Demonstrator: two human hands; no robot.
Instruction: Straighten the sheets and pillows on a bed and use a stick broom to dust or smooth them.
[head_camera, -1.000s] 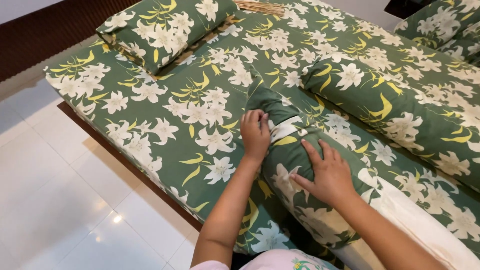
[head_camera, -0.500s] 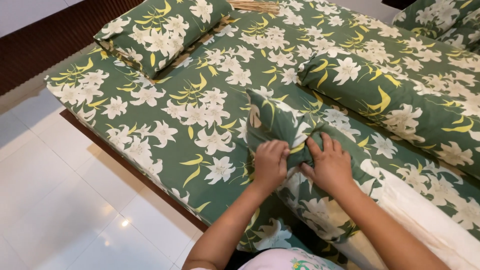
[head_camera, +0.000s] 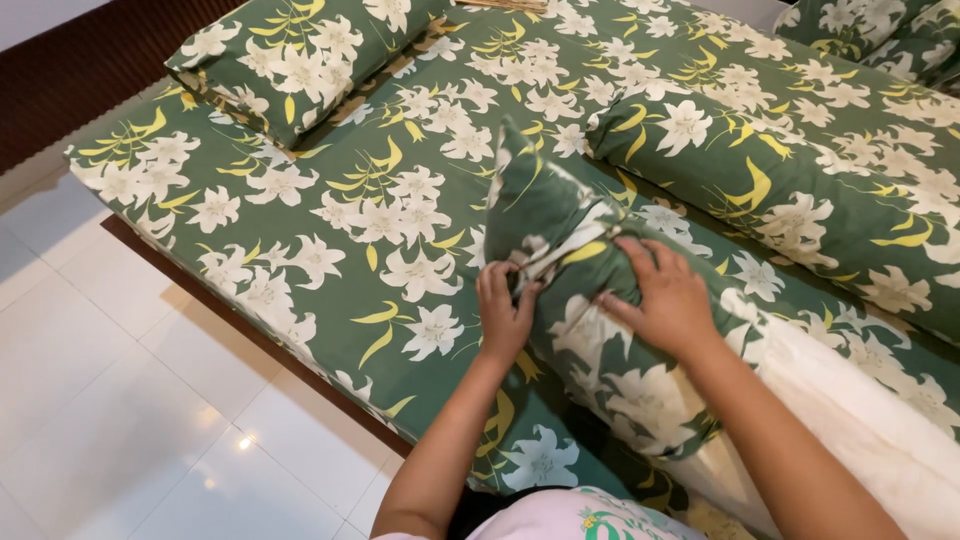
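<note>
While the left hand (head_camera: 505, 315) pinches the bunched green floral cover (head_camera: 560, 225), the right hand (head_camera: 665, 295) presses flat on the white bolster (head_camera: 860, 430) half inside it, near the bed's (head_camera: 300, 240) front edge.

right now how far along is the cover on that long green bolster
Done: the green floral cover is pulled over the far end of the long white bolster, and the mattress sheet is on. In hand: the left hand pinches the bunched cover end, with the right hand pressed flat beside it. Left: bare white bolster shows at the near end, uncovered.
</note>
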